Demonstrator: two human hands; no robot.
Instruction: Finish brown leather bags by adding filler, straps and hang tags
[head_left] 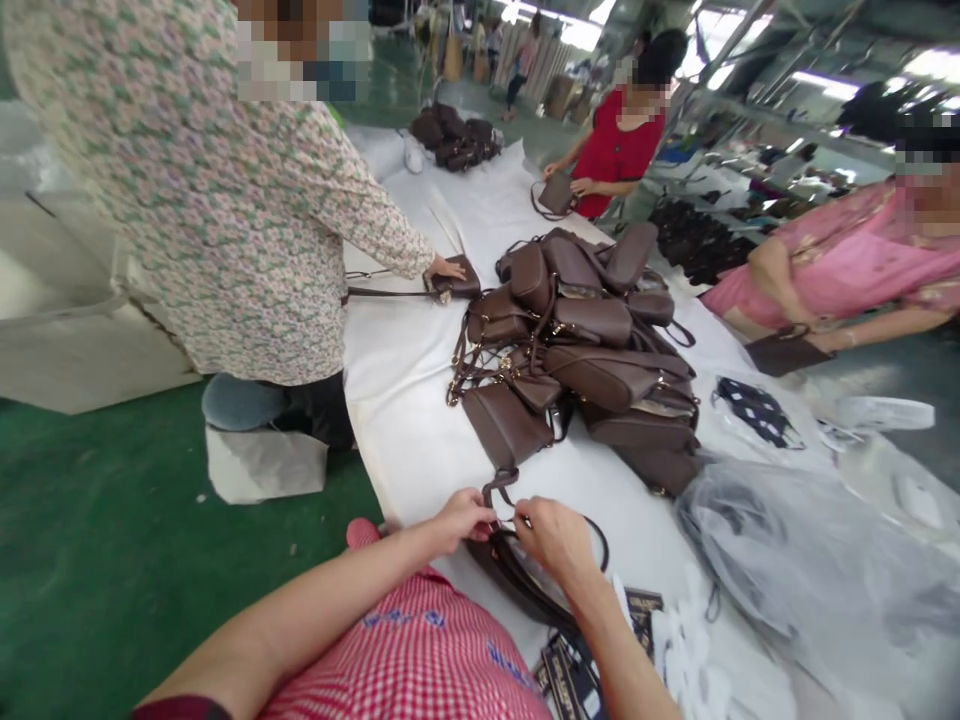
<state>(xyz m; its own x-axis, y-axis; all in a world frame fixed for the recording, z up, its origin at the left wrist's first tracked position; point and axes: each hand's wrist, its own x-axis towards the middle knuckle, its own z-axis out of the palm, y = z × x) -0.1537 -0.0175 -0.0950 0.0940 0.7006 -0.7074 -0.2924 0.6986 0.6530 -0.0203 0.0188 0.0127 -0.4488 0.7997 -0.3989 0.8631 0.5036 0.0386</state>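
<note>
A dark brown handbag [512,572] lies at the table's near edge, against my checked apron. My left hand [466,518] is closed at its upper end, the fingers pinching a brown strap [501,487] that loops up from there. Just to the right, my right hand [555,535] is closed in a pinch, its fingertips a short gap from the left ones. Something thin seems to run between the two, too small to name. A dark strap loop [602,545] curves out behind my right hand. Beyond both hands rests another brown handbag [508,425].
A heap of brown handbags [592,320] covers the middle of the white table [405,400]. Clear plastic bags [810,560] lie at right, black printed tags [574,675] by my right forearm. A co-worker's hand [446,268] rests on a bag at left; two other people hold bags opposite.
</note>
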